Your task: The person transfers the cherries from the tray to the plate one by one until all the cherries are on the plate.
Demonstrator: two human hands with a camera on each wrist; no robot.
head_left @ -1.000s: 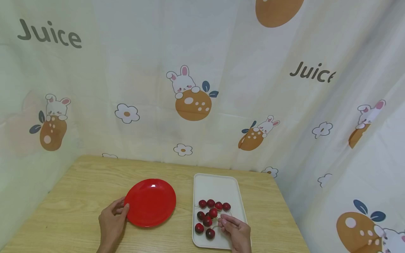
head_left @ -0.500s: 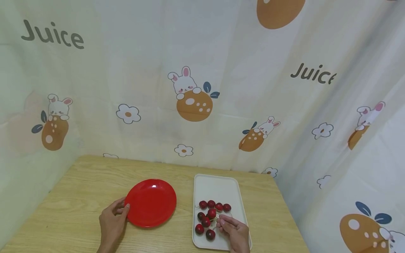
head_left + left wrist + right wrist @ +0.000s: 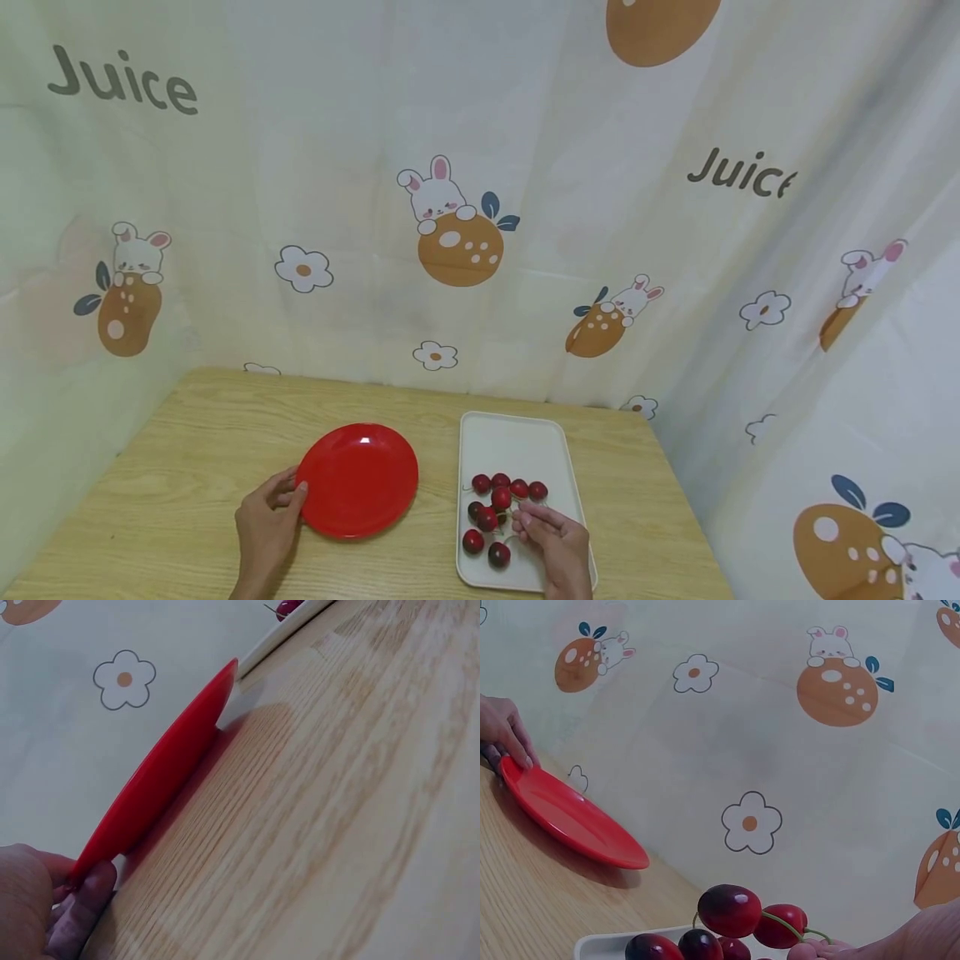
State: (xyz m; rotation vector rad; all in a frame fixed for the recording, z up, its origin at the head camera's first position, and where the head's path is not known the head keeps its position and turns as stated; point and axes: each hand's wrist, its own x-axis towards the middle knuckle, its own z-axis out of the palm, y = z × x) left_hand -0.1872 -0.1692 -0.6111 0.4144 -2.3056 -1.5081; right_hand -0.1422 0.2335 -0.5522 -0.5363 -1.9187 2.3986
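My left hand (image 3: 268, 529) grips the near-left rim of a round red plate (image 3: 356, 481), thumb on top and fingers underneath. In the left wrist view the plate (image 3: 161, 776) stands low over the wood, its base close to the table. My right hand (image 3: 558, 546) is over a white tray (image 3: 510, 442), pinching the green stems of two dark red cherries (image 3: 730, 910). Those cherries (image 3: 501, 498) hang just left of the fingertips, above others. Several more cherries (image 3: 473, 542) lie in the tray's near half, some partly hidden by the held pair.
Both plate and tray stand on a light wooden table (image 3: 225, 433), with a strip of wood between them. A pale curtain (image 3: 352, 208) printed with rabbits, fruit and flowers closes off the back and sides.
The right hand and its pinched cherries have shifted slightly left and up within the tray area. My left hand and the plate stay where they were.
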